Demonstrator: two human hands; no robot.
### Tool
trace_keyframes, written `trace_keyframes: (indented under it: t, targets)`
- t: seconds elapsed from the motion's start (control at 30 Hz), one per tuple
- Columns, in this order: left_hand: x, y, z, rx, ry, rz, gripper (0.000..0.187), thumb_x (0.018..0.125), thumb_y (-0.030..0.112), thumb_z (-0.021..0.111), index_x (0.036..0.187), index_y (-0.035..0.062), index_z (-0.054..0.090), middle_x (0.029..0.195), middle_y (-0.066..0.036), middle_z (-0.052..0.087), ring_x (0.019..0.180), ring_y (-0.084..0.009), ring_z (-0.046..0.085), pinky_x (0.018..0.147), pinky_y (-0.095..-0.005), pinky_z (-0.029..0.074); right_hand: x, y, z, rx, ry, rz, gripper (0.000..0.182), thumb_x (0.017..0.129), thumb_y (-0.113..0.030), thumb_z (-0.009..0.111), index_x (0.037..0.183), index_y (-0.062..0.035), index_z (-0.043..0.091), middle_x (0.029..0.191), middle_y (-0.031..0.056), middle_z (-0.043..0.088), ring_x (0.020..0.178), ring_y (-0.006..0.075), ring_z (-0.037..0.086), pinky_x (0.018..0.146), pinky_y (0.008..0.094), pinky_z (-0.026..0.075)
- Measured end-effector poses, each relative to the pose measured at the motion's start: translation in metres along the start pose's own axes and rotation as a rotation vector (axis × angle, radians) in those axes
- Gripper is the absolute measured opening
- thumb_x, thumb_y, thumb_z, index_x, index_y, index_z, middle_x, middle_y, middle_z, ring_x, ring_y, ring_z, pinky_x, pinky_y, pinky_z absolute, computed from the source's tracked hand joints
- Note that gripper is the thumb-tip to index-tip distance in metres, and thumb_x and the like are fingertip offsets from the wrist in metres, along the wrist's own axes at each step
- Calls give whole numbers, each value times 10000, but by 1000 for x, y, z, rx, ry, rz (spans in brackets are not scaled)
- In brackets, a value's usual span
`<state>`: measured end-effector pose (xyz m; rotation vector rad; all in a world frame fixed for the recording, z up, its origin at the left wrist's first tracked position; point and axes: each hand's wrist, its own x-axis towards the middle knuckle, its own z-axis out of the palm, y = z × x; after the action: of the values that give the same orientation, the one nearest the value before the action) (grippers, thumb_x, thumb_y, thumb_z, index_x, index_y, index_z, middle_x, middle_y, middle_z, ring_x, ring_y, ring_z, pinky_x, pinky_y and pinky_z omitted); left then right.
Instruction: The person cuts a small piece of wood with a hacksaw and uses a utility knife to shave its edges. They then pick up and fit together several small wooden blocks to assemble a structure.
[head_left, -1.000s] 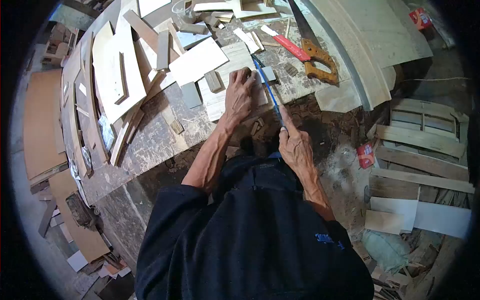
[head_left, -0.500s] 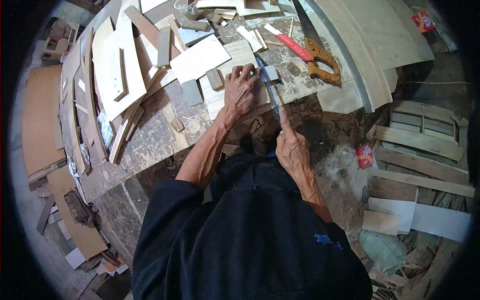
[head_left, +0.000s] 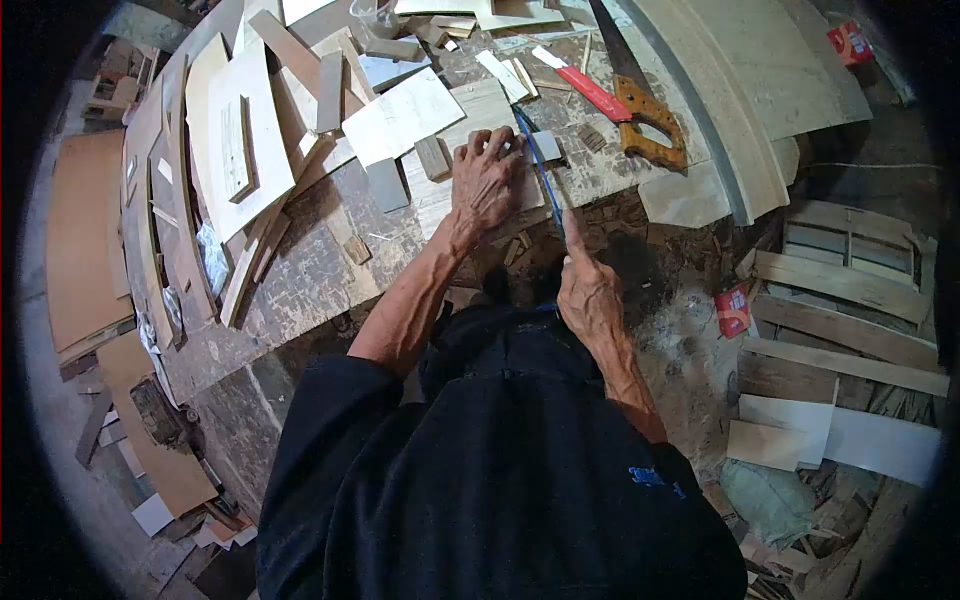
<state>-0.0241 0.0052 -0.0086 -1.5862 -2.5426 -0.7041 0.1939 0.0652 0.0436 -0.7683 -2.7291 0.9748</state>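
Observation:
My left hand [head_left: 487, 180] presses down with bent fingers at the front edge of the workbench, over a pale board [head_left: 430, 212]. A small light-grey wood piece [head_left: 545, 147] juts out to the right of its fingertips; how far it runs under them is hidden. My right hand [head_left: 590, 290] is closed round the handle of a slim blue saw [head_left: 545, 185], index finger stretched along it. Seen edge-on, the saw looks like a hacksaw and crosses the wood piece just right of my left hand. The handle itself is hidden in my palm.
A handsaw [head_left: 645, 115] with a wooden handle and a red-handled knife [head_left: 590, 90] lie to the right on the workbench [head_left: 300, 290]. Offcuts and white panels [head_left: 250, 150] crowd its left side. More boards [head_left: 840, 285] lie at the lower right.
The whole view has shifted slightly. My right hand and the blue saw have moved a little toward my body and rightward; my left hand keeps its place on the wood.

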Motion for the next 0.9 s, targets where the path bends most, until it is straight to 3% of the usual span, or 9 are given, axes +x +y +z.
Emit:
trace_keyframes:
  t: [0.17,0.2,0.27,0.4,0.7,0.9]
  targets:
    - [0,2,-4,17,-15,-13,517,775,154,598,1290,111,616,1314,-64,512,1199,-314,447,965,-479,402,14,-12,-2,4,-26,52,707,946,-58,495,1574,-201,201,694,215,598,616,364,606,615,463,478]
    - [0,1,0,-1,29,-8,522,772,146,600,1292,110,611,1313,-68,514,1198,-317,447,962,-479,405,15,-13,-5,-6,-101,172,668,955,-79,489,1565,-185,238,666,209,591,592,359,599,593,463,471]
    - [-3,-3,7,-70,96,-17,512,773,125,608,1285,108,603,1294,-76,534,1179,-323,463,956,-469,413,11,-15,-8,59,-19,169,648,957,-87,486,1558,-182,264,645,208,582,579,358,597,583,458,470]
    - [-3,-3,5,-134,124,3,551,667,75,644,1216,87,598,1236,-71,558,1150,-325,491,950,-456,410,5,-12,-11,164,38,177,618,945,-89,480,1538,-171,324,621,184,569,552,328,599,549,435,477]
    - [-3,1,2,-101,118,-16,482,740,131,668,1216,100,600,1244,-60,553,1168,-311,478,946,-463,410,-6,-11,-4,168,77,76,610,937,-54,484,1523,-165,361,612,199,554,549,340,585,577,434,467]
    - [-4,0,2,-59,93,-34,607,681,112,665,1285,146,616,1277,-45,541,1165,-318,468,962,-453,409,-7,-11,-6,156,41,105,627,932,-48,483,1530,-179,349,590,195,529,532,333,570,570,429,461]
